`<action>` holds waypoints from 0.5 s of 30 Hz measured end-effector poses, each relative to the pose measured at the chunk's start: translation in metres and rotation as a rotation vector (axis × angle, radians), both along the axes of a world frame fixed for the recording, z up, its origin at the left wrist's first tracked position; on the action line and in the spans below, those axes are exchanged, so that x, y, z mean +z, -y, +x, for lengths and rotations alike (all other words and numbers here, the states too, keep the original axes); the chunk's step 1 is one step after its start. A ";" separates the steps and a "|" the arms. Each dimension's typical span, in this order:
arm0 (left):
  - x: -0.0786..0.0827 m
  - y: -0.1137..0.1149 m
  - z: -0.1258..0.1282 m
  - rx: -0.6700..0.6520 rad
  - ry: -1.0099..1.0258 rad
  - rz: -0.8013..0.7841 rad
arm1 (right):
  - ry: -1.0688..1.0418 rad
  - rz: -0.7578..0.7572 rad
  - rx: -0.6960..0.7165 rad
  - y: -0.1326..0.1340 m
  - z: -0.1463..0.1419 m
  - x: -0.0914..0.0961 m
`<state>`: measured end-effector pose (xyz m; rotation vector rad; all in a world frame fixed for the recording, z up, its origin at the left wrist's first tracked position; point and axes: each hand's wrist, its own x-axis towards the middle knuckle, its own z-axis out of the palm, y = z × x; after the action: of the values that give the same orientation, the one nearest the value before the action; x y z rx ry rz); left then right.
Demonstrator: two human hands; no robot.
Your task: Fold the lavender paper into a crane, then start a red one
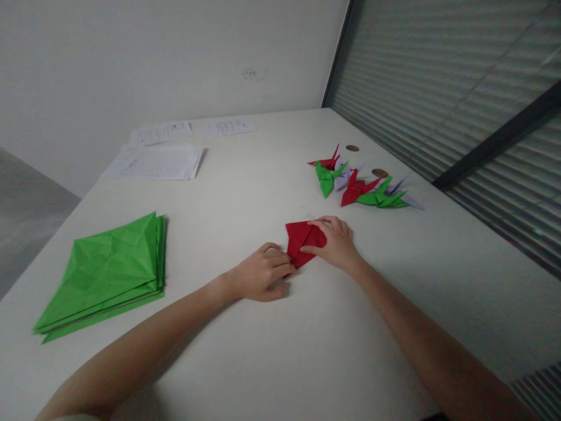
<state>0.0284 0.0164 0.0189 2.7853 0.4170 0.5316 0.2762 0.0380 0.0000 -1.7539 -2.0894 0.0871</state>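
Note:
A folded red paper (300, 238) lies flat on the white table (272, 351) in front of me. My left hand (262, 273) has its fingers curled and pinches the paper's near left corner. My right hand (333, 241) rests on the paper's right side, fingers pressed down on it. Part of the paper is hidden under my right hand.
A stack of creased green paper sheets (109, 272) lies at the left. Several folded paper cranes (360, 184) in red, green and lilac sit at the back right, with two coins (379, 173) beside them. Printed white sheets (158, 161) lie at the far side. Blinds run along the right.

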 end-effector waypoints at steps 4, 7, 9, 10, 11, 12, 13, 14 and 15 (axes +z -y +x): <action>0.006 0.007 0.005 0.030 -0.049 0.046 | 0.049 0.037 0.114 0.006 -0.008 0.004; 0.007 0.006 0.004 0.023 -0.088 0.073 | 0.043 0.069 0.215 0.005 -0.007 0.007; 0.007 0.004 0.002 0.008 -0.075 0.055 | 0.017 0.083 0.269 0.002 -0.002 0.006; 0.006 0.003 0.001 0.001 -0.057 0.041 | 0.001 0.081 0.294 0.001 0.000 0.005; 0.005 0.003 0.001 -0.003 -0.037 0.027 | -0.016 0.069 0.317 -0.001 0.003 0.003; 0.004 0.002 0.000 -0.006 -0.020 0.016 | -0.033 0.049 0.335 -0.002 0.005 0.002; 0.003 0.002 0.000 -0.008 -0.009 0.007 | -0.048 0.027 0.346 -0.004 0.006 0.000; 0.002 0.002 0.000 -0.009 -0.007 -0.002 | -0.061 0.006 0.350 -0.005 0.007 -0.001; 0.002 0.003 0.001 -0.007 -0.012 -0.010 | -0.074 -0.008 0.343 -0.005 0.007 -0.002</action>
<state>0.0292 0.0137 0.0206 2.7802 0.4112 0.5097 0.2829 0.0434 -0.0018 -1.3575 -2.3150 0.2532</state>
